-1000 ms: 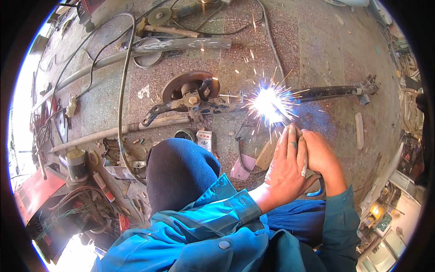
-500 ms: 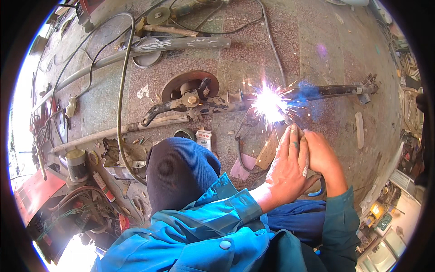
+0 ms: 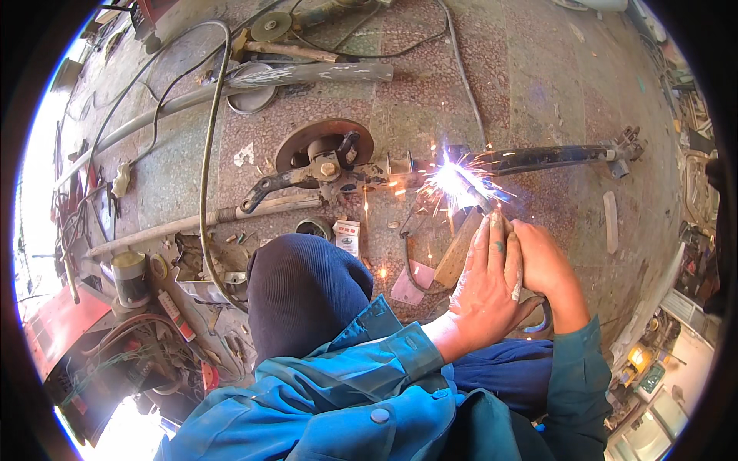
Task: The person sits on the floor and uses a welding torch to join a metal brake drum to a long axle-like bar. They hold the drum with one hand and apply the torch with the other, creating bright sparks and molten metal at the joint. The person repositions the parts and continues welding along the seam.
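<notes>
Sparks and a white-violet welding arc (image 3: 460, 184) burn at the middle of a long dark metal beam (image 3: 550, 157) lying across the floor. A thin welding rod (image 3: 481, 201) runs from the arc back to my hands. My right hand (image 3: 542, 257) is closed around the welding electrode holder, which is mostly hidden; a dark, blue-edged curved piece (image 3: 542, 319) shows below it. Flat against the right hand lies my left hand (image 3: 488, 280), its fingers stretched out and smeared white. On the beam's left end sit a rusty round disc (image 3: 357, 138) and a bolted lever arm (image 3: 269, 188).
A wooden block (image 3: 459, 253) and pink card (image 3: 413, 283) lie just before the beam. A white box (image 3: 347, 237) stands by my knee (image 3: 304, 296). Farther off are a long grey pipe (image 3: 307, 74), an angle grinder (image 3: 277, 27) and a looping cable (image 3: 206, 154).
The arc's glare has shrunk, showing more of the rod and the beam. Sparks now scatter farther left and down toward the floor. My hands have hardly moved.
</notes>
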The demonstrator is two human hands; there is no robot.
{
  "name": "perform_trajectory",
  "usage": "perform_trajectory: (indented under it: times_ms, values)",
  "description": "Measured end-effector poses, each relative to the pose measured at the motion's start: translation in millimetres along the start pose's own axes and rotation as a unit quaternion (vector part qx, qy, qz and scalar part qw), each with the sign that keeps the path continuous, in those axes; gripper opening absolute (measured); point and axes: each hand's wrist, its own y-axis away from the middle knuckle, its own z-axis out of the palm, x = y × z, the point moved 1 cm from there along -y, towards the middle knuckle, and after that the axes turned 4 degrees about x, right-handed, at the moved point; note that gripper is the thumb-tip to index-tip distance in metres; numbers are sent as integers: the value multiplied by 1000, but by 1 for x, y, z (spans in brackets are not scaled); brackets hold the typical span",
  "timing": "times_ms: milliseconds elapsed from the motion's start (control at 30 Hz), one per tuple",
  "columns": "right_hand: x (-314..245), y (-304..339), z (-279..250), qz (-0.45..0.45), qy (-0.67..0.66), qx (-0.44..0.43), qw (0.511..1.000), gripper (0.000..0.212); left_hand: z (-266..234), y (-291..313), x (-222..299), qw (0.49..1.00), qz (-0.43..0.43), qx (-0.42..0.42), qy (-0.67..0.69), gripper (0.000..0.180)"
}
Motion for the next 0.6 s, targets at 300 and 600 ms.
perform_trajectory:
  times_ms: [300,600]
  values:
    - [2,1,2,6,-4,1,1000,28,1,1,1,1000,6,4,8,108]
    - [3,3,0,-1,3,4,1000,29,6,1,-3,999,31,-27,5,108]
